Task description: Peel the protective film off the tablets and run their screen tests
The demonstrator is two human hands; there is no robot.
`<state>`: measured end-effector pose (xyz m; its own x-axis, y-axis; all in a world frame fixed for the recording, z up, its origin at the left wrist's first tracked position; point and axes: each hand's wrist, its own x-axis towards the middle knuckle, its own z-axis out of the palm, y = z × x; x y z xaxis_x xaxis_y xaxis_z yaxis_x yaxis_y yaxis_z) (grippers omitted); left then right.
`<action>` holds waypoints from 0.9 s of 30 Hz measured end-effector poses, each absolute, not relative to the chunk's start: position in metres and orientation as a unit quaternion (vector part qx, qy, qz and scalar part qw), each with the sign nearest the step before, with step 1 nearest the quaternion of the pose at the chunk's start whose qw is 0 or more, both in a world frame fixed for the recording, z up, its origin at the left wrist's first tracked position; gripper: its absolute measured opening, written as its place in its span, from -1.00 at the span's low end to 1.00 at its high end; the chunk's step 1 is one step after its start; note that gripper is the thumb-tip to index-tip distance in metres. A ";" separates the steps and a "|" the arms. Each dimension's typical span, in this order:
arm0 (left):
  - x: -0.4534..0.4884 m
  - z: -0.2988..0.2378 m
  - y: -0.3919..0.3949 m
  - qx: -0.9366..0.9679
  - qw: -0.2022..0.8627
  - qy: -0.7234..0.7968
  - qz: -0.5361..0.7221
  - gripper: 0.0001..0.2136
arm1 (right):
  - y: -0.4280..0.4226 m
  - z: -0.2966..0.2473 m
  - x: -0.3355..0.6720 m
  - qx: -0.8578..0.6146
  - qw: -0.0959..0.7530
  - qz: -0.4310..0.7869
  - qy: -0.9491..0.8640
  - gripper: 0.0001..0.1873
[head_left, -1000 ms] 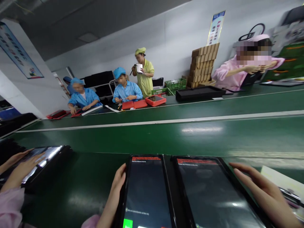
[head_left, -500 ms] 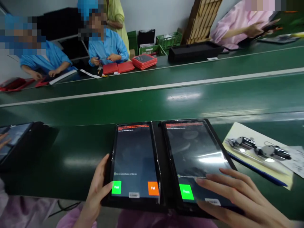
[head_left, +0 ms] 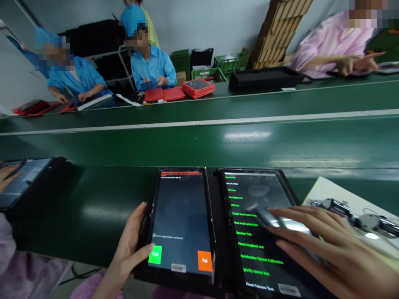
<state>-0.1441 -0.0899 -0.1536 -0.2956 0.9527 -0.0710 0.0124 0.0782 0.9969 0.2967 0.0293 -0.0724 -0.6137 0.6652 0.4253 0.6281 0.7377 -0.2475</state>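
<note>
Two tablets lie side by side in front of me. The left tablet [head_left: 182,207] shows a dark screen with a green button at lower left and an orange "Fail" button at lower right. My left hand [head_left: 132,245] holds its left edge, thumb over the green button, fingers along the side. On the right tablet [head_left: 249,249] is a list of mostly green test names. My right hand [head_left: 327,241] is over its right half, fingers stretched out, holding nothing and hiding part of the screen. Whether the fingertips touch the glass I cannot tell.
Metallic parts [head_left: 370,222] lie on paper [head_left: 322,189] at the right. Another person's hand is on a tablet [head_left: 28,182] at far left. Across the green bench [head_left: 174,145], several people work near red cases [head_left: 199,88] and a black tray [head_left: 264,78].
The right tablet's screen has switched from a page with a green button to the list. My right hand has shifted slightly up. My left hand stays at the left tablet.
</note>
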 end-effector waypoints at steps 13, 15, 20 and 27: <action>-0.147 -0.095 0.049 0.740 0.128 0.586 0.304 -0.70 | 0.118 -0.073 0.232 -0.343 0.160 -0.035 -0.925 -0.52; -0.152 -0.093 0.037 0.755 0.114 0.573 0.296 -0.72 | 0.110 -0.068 0.239 -0.327 0.167 -0.014 -0.930 -0.53; -0.160 -0.091 0.041 0.730 0.080 0.594 0.329 -0.75 | 0.121 -0.069 0.246 -0.363 0.210 -0.025 -0.907 -0.45; -0.151 -0.097 0.061 0.744 0.108 0.596 0.282 -0.75 | 0.133 -0.084 0.241 -0.365 0.178 -0.018 -0.914 -0.48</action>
<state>-0.1511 0.0615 -0.0975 0.1311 0.9476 0.2913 0.8259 -0.2670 0.4966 0.2410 0.1328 -0.0845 -0.6699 0.6611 0.3378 0.6740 0.7324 -0.0968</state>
